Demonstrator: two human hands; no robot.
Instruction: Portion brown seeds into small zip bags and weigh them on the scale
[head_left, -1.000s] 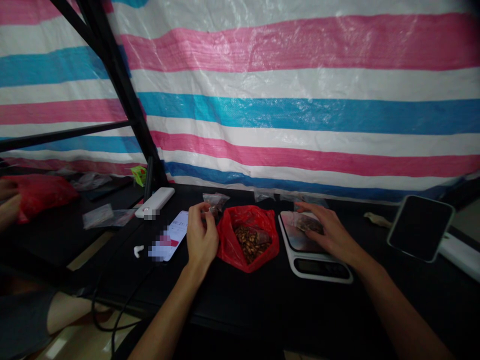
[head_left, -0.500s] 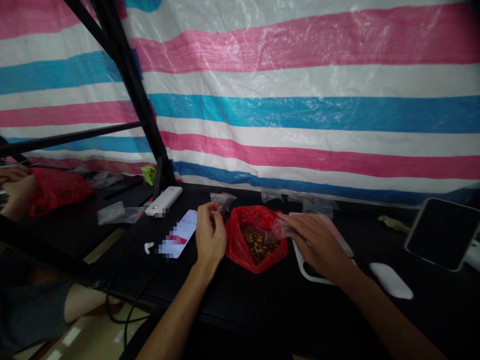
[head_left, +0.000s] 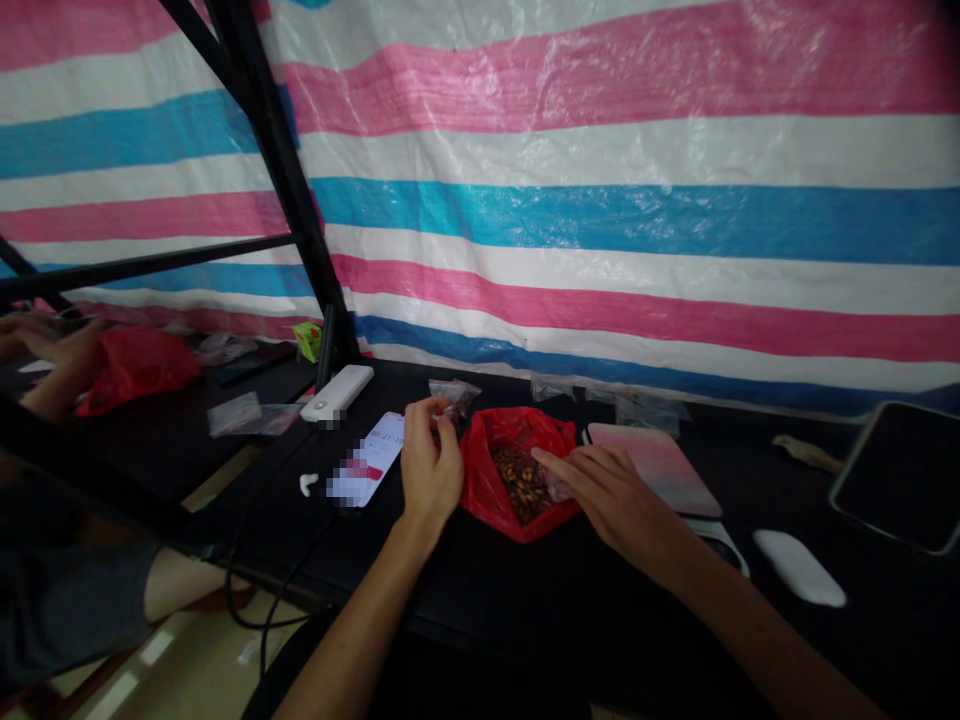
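An open red plastic bag [head_left: 487,505], filled with small brown-gold pieces [head_left: 519,480] of a kind I cannot make out, stands between my hands on the black table. My left hand [head_left: 433,465] is at its left side, fingers curled and closed on a small clear plastic bag [head_left: 459,394] with dark contents. Over the right rim reaches my right hand [head_left: 611,495], index finger stretched across the opening. Beneath its fingers, a piece of clear plastic [head_left: 558,487] shows inside the red bag; the thumb is hidden.
Left of me lie a lit phone [head_left: 371,460], a white power bank [head_left: 337,392] and a white earbud [head_left: 308,484]. To the right are a pink flat case [head_left: 664,465], a white mouse [head_left: 799,567] and a dark-screened tablet [head_left: 900,480]. Another person's hands [head_left: 67,355] work beside a red bag at far left.
My right hand has shifted left, its fingertips now over the red bag's opening, and more of the pink case shows. My left hand stays on the small bag. The view has shifted slightly.
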